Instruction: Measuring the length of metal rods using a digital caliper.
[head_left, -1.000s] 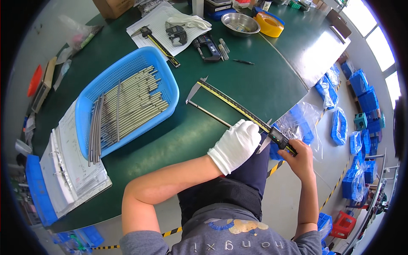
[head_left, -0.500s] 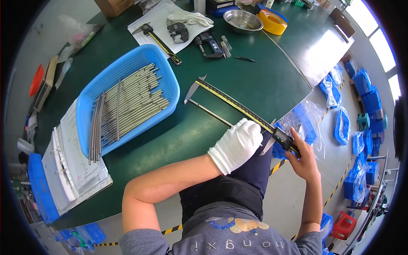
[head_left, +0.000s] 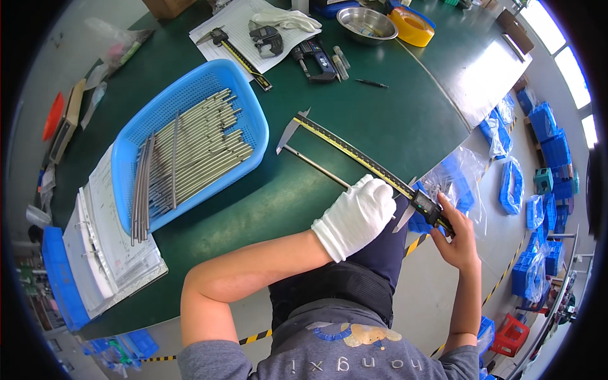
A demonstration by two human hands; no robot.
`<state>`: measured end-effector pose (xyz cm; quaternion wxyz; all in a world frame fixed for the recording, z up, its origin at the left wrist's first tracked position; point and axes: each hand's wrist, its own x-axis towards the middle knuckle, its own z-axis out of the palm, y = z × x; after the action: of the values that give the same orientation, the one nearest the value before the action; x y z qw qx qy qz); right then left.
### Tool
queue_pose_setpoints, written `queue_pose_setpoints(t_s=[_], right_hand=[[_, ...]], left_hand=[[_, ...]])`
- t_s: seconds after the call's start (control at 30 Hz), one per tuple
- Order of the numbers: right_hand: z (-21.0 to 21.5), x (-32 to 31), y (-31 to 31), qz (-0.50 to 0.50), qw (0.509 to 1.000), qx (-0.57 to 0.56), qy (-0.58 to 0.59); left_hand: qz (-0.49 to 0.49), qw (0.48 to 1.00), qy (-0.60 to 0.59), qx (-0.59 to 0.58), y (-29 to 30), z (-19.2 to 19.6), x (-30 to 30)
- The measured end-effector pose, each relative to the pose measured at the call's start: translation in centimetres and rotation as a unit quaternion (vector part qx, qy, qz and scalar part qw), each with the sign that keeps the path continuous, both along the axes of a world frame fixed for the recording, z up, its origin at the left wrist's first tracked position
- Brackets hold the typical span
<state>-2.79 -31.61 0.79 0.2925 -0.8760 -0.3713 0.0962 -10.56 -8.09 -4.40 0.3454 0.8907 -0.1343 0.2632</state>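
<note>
My left hand (head_left: 358,218), in a white glove, is closed round a thin metal rod (head_left: 315,165). The rod lies along a long digital caliper (head_left: 354,154), its far end at the caliper's fixed jaw and its near end by the sliding jaw. My bare right hand (head_left: 457,235) grips the caliper by its display end, fingers beside the screen. To the left stands a blue perforated basket (head_left: 258,136) holding many similar metal rods (head_left: 199,149), with several darker ones (head_left: 143,187) leaning over its near edge.
Behind lie a second caliper (head_left: 240,58), two micrometers (head_left: 315,61), a pen-like tool (head_left: 372,83), a steel bowl (head_left: 367,25) and a yellow tape roll (head_left: 411,28). An open binder (head_left: 104,253) sits left. Blue crates (head_left: 512,187) stand on the floor at right.
Both hands, the rod and the caliper have shifted very slightly to the right in view. The grips look the same.
</note>
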Motion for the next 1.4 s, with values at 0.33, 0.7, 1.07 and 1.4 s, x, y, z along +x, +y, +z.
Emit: queue_pose_setpoints(t_s=[0.33,0.7,1.07,1.4], right_hand=[[-0.2,0.4,0.3,0.009,0.999,-0.034,-0.031],[-1.7,0.1,0.4,-0.045,0.992,-0.003,-0.115],[-2.0,-0.5,1.1,-0.082,0.987,-0.042,-0.133],[-1.9,-0.5,1.1,-0.075,0.988,-0.045,-0.125]], left_hand=[[-0.014,0.997,-0.003,0.077,1.4,1.1,0.4],[-0.039,0.992,0.016,0.116,1.2,2.1,0.3],[-0.031,0.989,0.047,0.138,1.5,2.6,0.2],[-0.02,0.986,0.014,0.164,1.4,2.9,0.2]])
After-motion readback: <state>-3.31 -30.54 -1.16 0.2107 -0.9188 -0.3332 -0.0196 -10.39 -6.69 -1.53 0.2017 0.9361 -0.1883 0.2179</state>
